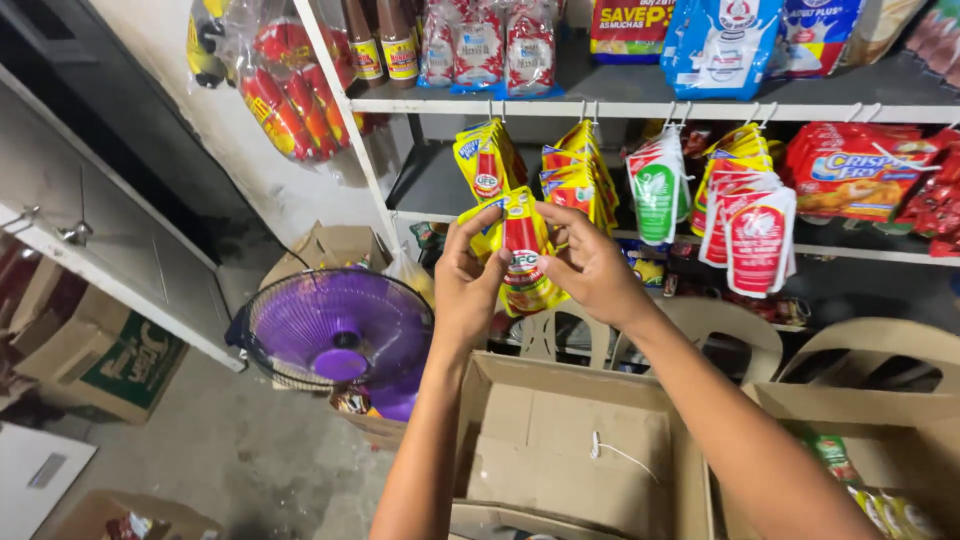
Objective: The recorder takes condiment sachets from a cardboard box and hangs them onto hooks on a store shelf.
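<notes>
Hands, left hand (468, 285) and right hand (590, 268), grip yellow sauce pouches (522, 262); lower pouches hidden.

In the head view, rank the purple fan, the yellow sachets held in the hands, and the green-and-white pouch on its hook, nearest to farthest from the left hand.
1. Yellow sachets: gripped in the left hand, shared with the right hand.
2. Purple fan: low, just to its left.
3. Green-and-white pouch: hanging up right, beyond the right hand.

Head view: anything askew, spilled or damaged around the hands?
Nothing spilled or torn. Both hands, left hand and right hand, hold yellow sauce pouches intact. Only oddity: a purple fan tipped back, facing up, by the open cardboard box.
</notes>
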